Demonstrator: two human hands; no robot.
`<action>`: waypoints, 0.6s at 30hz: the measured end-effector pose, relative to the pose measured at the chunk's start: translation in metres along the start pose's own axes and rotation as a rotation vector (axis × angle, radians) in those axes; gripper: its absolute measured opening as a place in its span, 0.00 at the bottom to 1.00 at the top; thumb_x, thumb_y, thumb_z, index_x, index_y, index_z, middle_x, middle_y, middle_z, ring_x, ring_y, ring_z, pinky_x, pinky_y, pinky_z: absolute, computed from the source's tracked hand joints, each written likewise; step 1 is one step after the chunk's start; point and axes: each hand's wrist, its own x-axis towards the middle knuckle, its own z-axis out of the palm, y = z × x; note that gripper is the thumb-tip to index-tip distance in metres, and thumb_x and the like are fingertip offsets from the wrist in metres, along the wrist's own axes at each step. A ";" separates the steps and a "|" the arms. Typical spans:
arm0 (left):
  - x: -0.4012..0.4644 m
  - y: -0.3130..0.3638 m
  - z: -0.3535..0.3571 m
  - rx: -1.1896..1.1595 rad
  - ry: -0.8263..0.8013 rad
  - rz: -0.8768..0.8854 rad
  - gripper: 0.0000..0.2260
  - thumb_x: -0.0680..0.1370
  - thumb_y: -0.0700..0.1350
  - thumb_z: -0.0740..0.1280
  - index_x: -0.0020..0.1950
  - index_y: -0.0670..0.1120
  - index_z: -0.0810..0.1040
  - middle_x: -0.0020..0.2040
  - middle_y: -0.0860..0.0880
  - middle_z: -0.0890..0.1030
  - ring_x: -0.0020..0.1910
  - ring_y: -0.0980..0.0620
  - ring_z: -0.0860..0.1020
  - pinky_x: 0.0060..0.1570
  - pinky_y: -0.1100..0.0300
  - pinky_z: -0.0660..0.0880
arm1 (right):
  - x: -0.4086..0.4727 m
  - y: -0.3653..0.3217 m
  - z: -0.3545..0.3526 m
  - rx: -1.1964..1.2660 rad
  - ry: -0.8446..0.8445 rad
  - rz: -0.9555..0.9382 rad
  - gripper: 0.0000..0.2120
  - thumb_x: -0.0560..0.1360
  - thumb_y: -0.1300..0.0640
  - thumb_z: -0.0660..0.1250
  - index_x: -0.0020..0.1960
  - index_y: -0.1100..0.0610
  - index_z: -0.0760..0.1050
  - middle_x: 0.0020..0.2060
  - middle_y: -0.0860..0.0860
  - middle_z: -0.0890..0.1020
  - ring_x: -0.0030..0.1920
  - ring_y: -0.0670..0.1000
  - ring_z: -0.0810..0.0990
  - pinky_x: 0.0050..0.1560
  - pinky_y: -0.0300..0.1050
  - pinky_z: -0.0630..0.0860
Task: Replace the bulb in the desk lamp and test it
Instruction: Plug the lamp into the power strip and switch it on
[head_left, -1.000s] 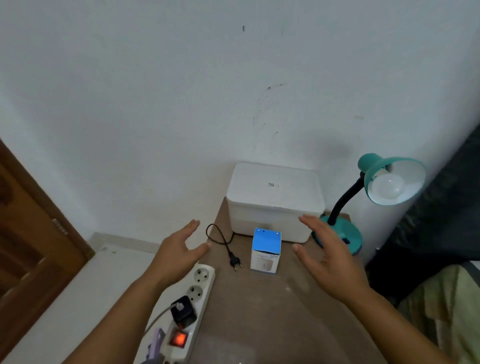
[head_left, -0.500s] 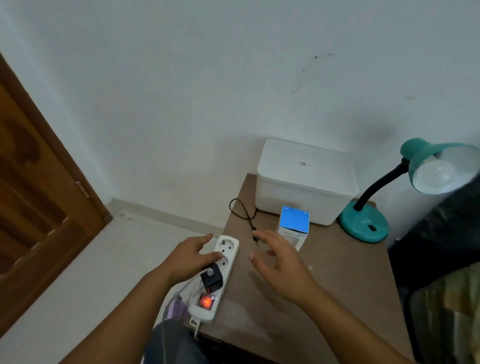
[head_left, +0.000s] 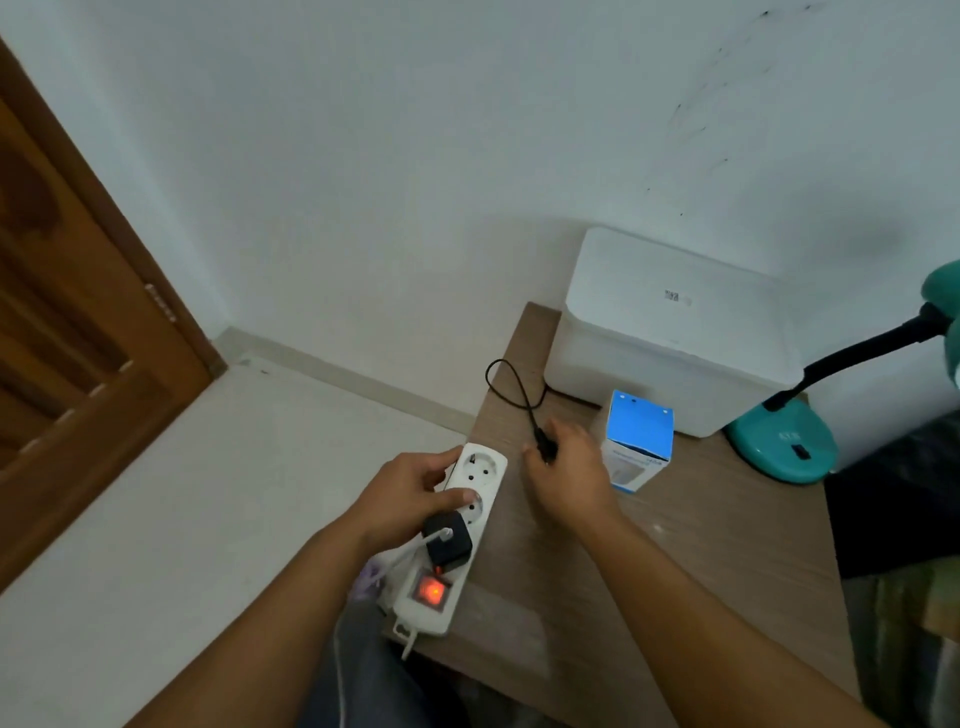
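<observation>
The lamp's black plug (head_left: 544, 448) sits at centre frame, pinched in the fingers (head_left: 535, 457) of the right hand (head_left: 569, 475), its cord (head_left: 511, 384) looping up and away toward the white box (head_left: 670, 332) at the back of the desk (head_left: 675, 545). Just to the left of it in the frame lies the white power strip (head_left: 457, 530), long axis running from the lower middle of the frame up toward the centre, its far end nearest the plug. The top socket (head_left: 480, 467) is free and lies just beside the plug, a little down and left of it; which way the pins face cannot be told.

The left hand (head_left: 410, 501) grips the strip's left edge, thumb curled over the second socket. A black adapter (head_left: 447, 540) fills the next socket down, and the switch (head_left: 431, 590) glows red. The teal desk lamp (head_left: 784, 441) stands at right frame, its head cut off by the edge; the blue bulb box (head_left: 640, 439) stands upright between the lamp and the right hand.
</observation>
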 end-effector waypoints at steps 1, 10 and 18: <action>0.001 -0.003 0.001 -0.036 0.007 0.000 0.24 0.75 0.39 0.75 0.69 0.52 0.78 0.57 0.57 0.85 0.58 0.60 0.82 0.54 0.65 0.78 | 0.004 0.001 0.003 -0.020 -0.009 0.011 0.18 0.79 0.52 0.65 0.66 0.58 0.73 0.61 0.54 0.75 0.61 0.54 0.75 0.54 0.43 0.69; 0.003 -0.015 0.008 -0.146 0.039 0.007 0.24 0.76 0.40 0.74 0.70 0.54 0.76 0.58 0.58 0.84 0.57 0.59 0.83 0.56 0.61 0.79 | 0.013 0.007 0.015 -0.118 -0.031 0.052 0.20 0.80 0.52 0.65 0.70 0.58 0.73 0.63 0.56 0.73 0.61 0.57 0.75 0.59 0.49 0.72; 0.000 -0.019 0.009 -0.177 0.045 0.021 0.23 0.77 0.42 0.73 0.70 0.56 0.75 0.57 0.58 0.84 0.55 0.58 0.84 0.52 0.62 0.80 | 0.006 0.004 0.010 0.079 -0.102 0.046 0.17 0.76 0.52 0.71 0.64 0.52 0.79 0.54 0.45 0.81 0.52 0.45 0.77 0.52 0.43 0.75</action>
